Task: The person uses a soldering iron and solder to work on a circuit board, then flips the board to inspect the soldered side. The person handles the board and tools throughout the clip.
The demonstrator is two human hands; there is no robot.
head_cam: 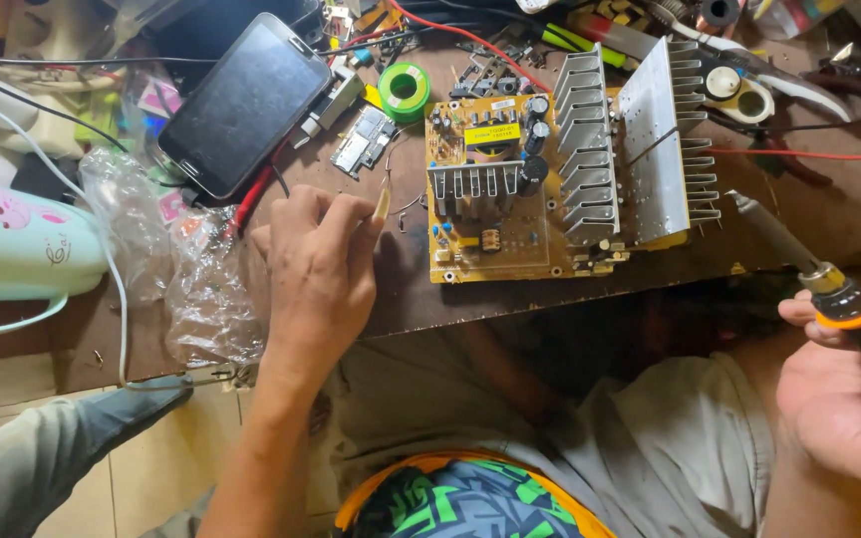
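A cluttered brown worktop fills the far half of the view. The left hand rests at its near edge, fingers pinched on a thin solder wire just left of a yellow circuit board. The right hand, near right and off the worktop, grips a soldering iron by its black and orange handle, tip pointing at the board's right side. Finned aluminium heatsinks stand on the board. Farther left lie a green solder spool, a dark tablet and a pale mug
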